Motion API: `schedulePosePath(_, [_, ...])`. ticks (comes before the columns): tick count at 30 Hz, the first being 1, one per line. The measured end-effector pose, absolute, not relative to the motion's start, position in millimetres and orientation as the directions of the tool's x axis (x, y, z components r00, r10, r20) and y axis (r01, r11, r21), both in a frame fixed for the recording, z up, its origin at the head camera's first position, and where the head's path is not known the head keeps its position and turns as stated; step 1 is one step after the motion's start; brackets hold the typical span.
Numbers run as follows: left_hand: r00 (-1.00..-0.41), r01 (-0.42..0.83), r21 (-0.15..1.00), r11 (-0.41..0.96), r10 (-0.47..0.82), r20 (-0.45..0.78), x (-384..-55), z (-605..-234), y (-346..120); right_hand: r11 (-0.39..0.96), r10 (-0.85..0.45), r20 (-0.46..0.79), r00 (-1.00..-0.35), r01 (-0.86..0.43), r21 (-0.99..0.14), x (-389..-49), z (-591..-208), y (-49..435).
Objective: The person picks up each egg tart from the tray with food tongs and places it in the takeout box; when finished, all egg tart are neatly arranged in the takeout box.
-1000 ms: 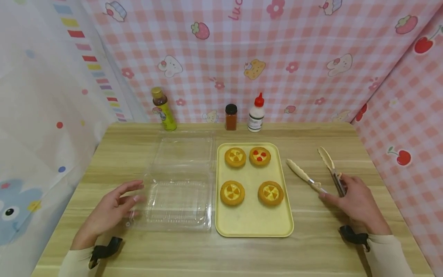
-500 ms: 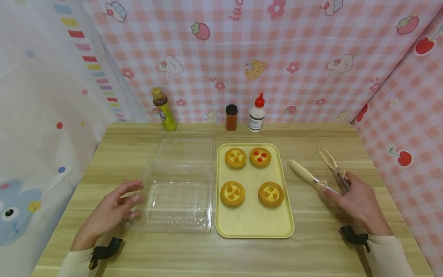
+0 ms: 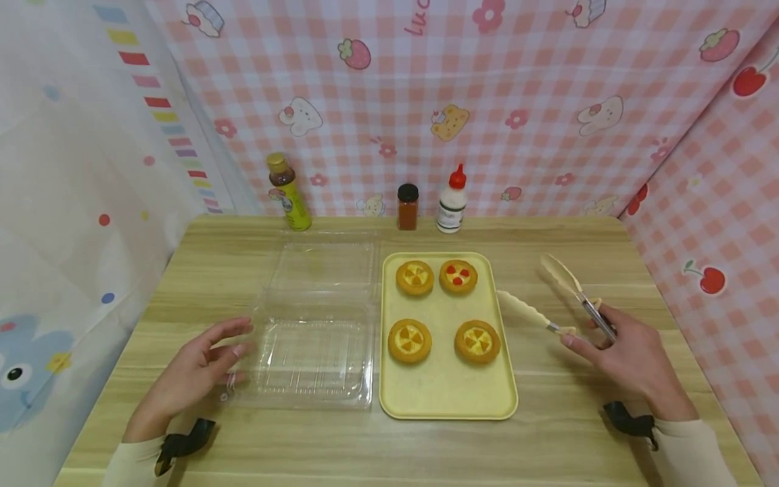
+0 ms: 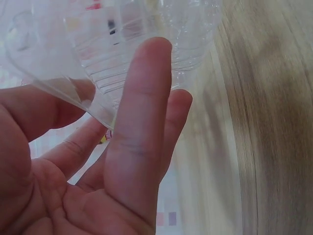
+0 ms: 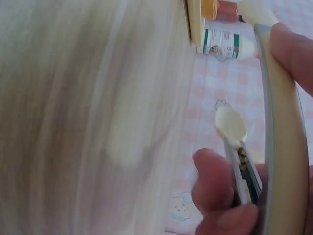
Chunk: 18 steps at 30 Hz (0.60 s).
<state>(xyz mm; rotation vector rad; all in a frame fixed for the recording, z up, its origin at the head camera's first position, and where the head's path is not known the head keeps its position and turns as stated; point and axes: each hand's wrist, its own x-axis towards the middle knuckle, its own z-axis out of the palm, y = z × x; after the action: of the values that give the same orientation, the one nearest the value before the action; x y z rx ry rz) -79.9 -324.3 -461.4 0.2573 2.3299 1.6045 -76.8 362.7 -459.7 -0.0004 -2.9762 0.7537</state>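
My left hand (image 3: 191, 372) holds the left rim of a clear plastic clamshell container (image 3: 313, 352), whose lid (image 3: 325, 264) lies folded back. In the left wrist view, the rim of that container (image 4: 98, 73) runs between the thumb and the loosely bent fingers (image 4: 139, 122). My right hand (image 3: 633, 358) grips spread tongs (image 3: 590, 308) with cream tips; thumb and fingers are on opposite arms. One tip reaches the right edge of a yellow tray (image 3: 444, 399). Several tarts (image 3: 477, 341) sit on the tray, one with red toppings, the others with orange pieces.
Along the back edge of the wooden table (image 3: 420, 453) stand a yellow-green bottle (image 3: 292, 199), a black-capped jar of red-brown contents (image 3: 408, 206) and a white bottle with a red nozzle (image 3: 452, 203). Patterned cloth (image 3: 365, 88) hangs behind them.
The right hand has raised the tongs a little and swung their tips left toward the tray, still spread apart. The left hand, the container and the tarts look unmoved.
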Motion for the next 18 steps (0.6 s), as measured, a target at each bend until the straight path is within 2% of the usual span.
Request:
schedulePosePath(7, [-0.93,-0.043,0.937,0.346,0.33,-0.165,-81,-459,-325,0.879,-0.121,0.128,-0.984,-0.166,-0.447,-73,-453,355])
schedulePosePath(13, [-0.925,-0.049,0.944,0.326,0.342,-0.166,-81,-459,-325,0.879,-0.208,0.119,-0.971,-0.239,-0.414,-66,-448,347])
schedulePosePath(18, [-0.921,-0.053,0.944,0.327,0.35,-0.173,-82,-458,-325,0.867,-0.264,0.161,-0.951,-0.307,-0.393,-59,-445,340])
